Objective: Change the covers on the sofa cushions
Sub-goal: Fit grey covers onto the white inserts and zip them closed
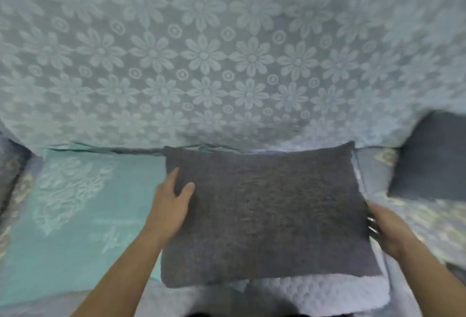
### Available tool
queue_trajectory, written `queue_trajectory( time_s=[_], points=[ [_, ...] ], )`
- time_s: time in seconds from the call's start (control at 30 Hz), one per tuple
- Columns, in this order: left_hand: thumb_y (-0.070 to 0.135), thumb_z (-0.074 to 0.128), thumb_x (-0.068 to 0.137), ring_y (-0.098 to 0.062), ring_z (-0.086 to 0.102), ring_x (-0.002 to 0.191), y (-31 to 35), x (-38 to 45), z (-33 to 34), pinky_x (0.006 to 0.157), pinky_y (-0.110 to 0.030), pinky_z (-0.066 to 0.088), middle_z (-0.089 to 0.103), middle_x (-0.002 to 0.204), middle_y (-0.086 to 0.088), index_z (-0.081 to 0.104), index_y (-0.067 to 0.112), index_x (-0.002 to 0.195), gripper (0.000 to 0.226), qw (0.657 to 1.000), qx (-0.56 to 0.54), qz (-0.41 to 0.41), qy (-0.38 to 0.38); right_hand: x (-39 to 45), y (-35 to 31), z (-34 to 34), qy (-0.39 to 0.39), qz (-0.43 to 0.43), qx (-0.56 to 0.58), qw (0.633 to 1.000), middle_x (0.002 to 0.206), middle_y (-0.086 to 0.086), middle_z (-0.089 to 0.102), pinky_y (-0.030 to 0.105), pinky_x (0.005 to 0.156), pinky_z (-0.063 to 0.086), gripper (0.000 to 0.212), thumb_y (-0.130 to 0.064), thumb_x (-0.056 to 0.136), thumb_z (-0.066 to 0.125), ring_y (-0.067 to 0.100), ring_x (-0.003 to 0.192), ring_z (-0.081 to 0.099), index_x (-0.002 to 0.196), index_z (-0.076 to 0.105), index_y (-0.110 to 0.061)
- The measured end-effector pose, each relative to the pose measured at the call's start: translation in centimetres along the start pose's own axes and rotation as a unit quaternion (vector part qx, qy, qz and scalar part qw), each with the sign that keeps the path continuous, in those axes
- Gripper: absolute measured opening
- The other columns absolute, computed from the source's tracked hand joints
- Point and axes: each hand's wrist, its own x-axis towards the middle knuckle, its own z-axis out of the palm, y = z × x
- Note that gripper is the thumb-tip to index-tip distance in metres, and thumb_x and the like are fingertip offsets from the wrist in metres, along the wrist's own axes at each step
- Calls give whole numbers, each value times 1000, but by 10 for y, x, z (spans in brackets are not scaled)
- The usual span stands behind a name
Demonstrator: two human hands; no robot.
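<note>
Hands at cushion ends: left hand (pixel 169 205) pinches the grey cushion (pixel 269 216); right hand (pixel 389 228) grips its edge. Cushion could slip sideways if either grip loosens.

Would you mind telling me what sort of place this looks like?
Probably a home living room: a sofa under a floral throw, a grey cushion held in both hands, and another cushion at the right.

Two grey cushions (pixel 269 213) (pixel 431 158), one turquoise cover (pixel 83 216), one white textured cloth (pixel 327 294), two hands (pixel 169 208) (pixel 390 231).
</note>
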Motion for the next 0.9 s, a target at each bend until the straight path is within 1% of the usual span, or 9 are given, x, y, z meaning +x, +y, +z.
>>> queue_trajectory(
  time_s=[0.07,0.13,0.2,0.33,0.47,0.6,0.73,0.83,0.9],
  points=[
    [54,52,99,-25,17,153,-8,1,84,125,-45,19,13,168,-6,21,39,158,69,982,128,18,-138,44,16,-34,73,-16,-128,989,143,19,52,36,92,40,36,-24,101,56,28,111,55,134,57,-9],
    [67,43,96,-30,-13,155,-13,-9,173,123,-54,3,-19,168,0,15,55,154,66,937,288,57,-192,86,32,-50,79,-28,-221,972,155,15,39,40,105,38,51,-24,101,56,33,134,44,147,43,-9],
    [71,38,94,-34,-30,150,-12,-19,230,120,-61,-8,-35,162,1,15,59,151,63,924,355,45,-138,121,48,-48,37,-50,-271,961,160,9,29,45,111,35,60,-31,100,57,33,143,34,153,35,-16],
    [72,40,93,-36,-34,147,-23,-14,272,118,-63,-12,-39,160,-3,14,53,154,68,903,425,21,-63,163,78,-35,-40,-110,-409,905,164,11,17,48,119,27,66,-40,100,54,32,148,22,157,25,-24],
    [71,42,94,-34,-30,150,-27,-16,270,119,-61,-10,-33,163,0,17,59,151,64,907,418,33,-39,164,87,-13,-91,-107,-377,916,165,5,6,52,117,30,67,-37,102,46,36,147,19,159,12,-27],
    [46,45,104,-23,1,156,-33,-28,234,126,-49,7,1,170,3,20,48,156,58,972,211,46,92,128,88,9,-70,-238,-495,833,166,5,-7,49,122,16,66,-35,105,36,34,151,0,159,-1,-26],
    [12,45,103,-40,49,128,-83,-55,190,109,-49,39,53,139,-24,52,8,142,40,941,52,-150,299,76,105,29,-159,-425,-554,698,165,2,-14,47,124,13,78,-28,101,48,31,151,-12,159,-5,-32],
    [19,49,94,-33,60,111,-130,-94,166,94,-46,45,66,114,-15,66,11,113,27,908,-161,-323,212,34,127,54,-244,-495,-564,614,166,-1,-14,49,124,13,82,-22,98,55,29,151,-16,159,2,-35],
    [20,48,102,-31,62,112,-141,-109,167,100,-48,46,66,119,-9,61,15,121,24,878,-307,-343,129,14,138,67,-268,-482,-566,613,165,-2,-15,49,124,13,80,-22,99,53,27,151,-17,158,2,-37]
  ],
)
